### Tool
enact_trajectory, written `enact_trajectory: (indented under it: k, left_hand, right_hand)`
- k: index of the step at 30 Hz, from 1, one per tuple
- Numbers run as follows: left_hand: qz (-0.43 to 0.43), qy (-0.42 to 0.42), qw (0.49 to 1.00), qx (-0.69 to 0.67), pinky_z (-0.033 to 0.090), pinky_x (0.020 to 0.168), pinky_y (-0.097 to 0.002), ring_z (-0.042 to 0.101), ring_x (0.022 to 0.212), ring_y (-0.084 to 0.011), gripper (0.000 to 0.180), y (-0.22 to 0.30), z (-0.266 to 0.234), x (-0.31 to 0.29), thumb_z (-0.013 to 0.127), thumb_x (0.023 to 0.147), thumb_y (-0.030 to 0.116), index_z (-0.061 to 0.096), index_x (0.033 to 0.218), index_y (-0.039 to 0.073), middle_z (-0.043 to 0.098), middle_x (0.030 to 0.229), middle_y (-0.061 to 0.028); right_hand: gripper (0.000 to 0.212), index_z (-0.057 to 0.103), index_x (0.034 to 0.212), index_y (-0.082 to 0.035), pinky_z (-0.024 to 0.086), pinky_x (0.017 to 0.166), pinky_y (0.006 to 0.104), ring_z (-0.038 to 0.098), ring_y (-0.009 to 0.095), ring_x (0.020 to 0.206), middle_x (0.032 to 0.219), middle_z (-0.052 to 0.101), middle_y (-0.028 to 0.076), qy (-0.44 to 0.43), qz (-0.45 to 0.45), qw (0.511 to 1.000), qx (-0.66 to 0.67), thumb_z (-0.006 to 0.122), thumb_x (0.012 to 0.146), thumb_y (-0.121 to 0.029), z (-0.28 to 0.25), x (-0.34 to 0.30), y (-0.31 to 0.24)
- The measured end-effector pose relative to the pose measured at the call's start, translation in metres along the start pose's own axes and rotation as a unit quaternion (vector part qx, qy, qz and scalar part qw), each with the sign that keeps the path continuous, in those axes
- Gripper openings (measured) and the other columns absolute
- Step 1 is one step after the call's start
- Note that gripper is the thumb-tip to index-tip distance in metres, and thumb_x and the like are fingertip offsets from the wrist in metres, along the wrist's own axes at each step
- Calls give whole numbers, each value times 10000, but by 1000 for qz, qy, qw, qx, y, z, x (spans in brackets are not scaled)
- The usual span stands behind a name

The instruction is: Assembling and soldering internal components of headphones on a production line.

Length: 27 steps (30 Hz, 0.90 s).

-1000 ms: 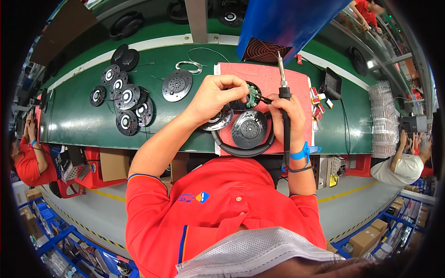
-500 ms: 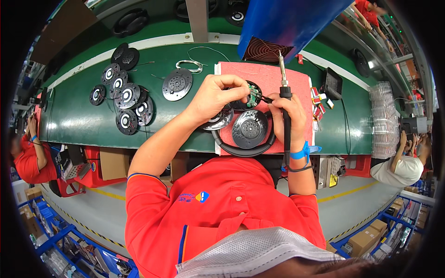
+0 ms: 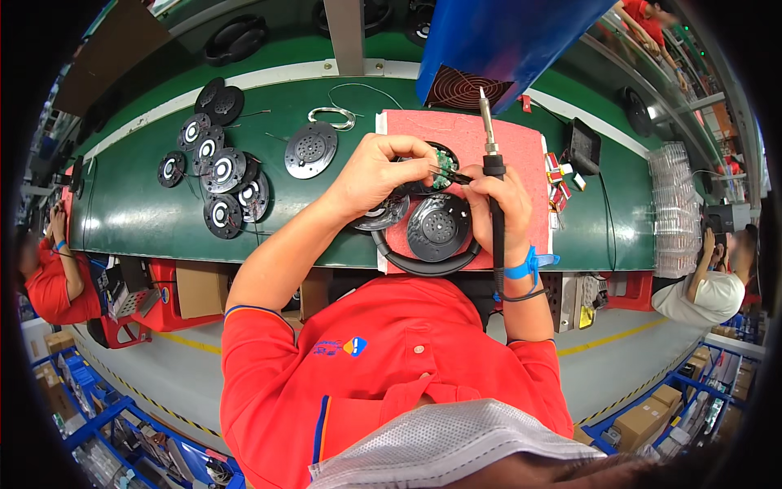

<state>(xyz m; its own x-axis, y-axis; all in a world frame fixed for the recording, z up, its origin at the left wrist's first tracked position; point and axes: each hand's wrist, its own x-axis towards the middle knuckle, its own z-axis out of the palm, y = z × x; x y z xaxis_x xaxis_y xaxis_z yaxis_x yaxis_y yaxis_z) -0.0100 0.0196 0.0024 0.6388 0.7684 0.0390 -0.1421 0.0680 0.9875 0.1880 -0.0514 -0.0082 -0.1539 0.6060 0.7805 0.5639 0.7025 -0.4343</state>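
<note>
My left hand (image 3: pixel 381 173) pinches with thumb and forefinger over the far ear cup of a pair of headphones; thin wires seem to run from the fingertips, but the grip is hard to make out. My right hand (image 3: pixel 507 202) holds a soldering iron (image 3: pixel 494 165) upright, its tip pointing away from me. Between that hand's thumb and finger are dark tweezers (image 3: pixel 453 174), their points near my left fingertips. Under them shows a green circuit board (image 3: pixel 443 161) in the ear cup. Nearer lie a round black speaker plate (image 3: pixel 438 229) and the black headband (image 3: pixel 432 266).
A pink mat (image 3: pixel 497 124) lies on the green bench (image 3: pixel 269 204). Several black speaker discs (image 3: pixel 224 169) cluster left, beside a lone disc (image 3: pixel 311 149) and a white wire coil (image 3: pixel 332 119). A blue fume duct (image 3: pixel 505 49) hangs over the mat. Small boxes (image 3: pixel 560 175) and a black tray (image 3: pixel 583 147) stand right.
My right hand has shifted slightly left with the soldering iron and tweezers, and the iron's tip leans a little more to the left. My left hand stays nearly in place.
</note>
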Motion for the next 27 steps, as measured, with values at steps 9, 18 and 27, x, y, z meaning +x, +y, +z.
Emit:
enact_trajectory:
  k: [9, 18, 27]
  left_hand:
    - [1, 4, 1000, 30, 474, 672, -228, 602, 715, -107, 69, 7, -1, -1, 618, 819, 6, 650, 865, -33, 633, 785, -47]
    - [1, 92, 994, 55, 417, 597, -209, 527, 647, -61, 57, -6, 7, 6, 657, 770, 39, 657, 743, -11, 607, 687, 5]
    - [-6, 69, 946, 315, 443, 653, -270, 538, 687, -113, 144, 11, 2, 12, 688, 750, 129, 677, 795, -7, 635, 736, -61]
  right_hand:
    - [321, 535, 956, -77, 484, 632, 330, 597, 264, 726, 890, 671, 136, 28, 0, 1000, 13, 656, 735, 121, 16, 8, -10]
    - [315, 521, 937, -116, 478, 641, 346, 596, 279, 688, 855, 681, 149, 74, -74, 994, -8, 643, 737, 95, 0, 29, -36]
    - [192, 604, 989, -40, 506, 721, 287, 637, 193, 834, 926, 658, 92, 92, 197, 911, -351, 670, 812, -4, -147, -97, 62]
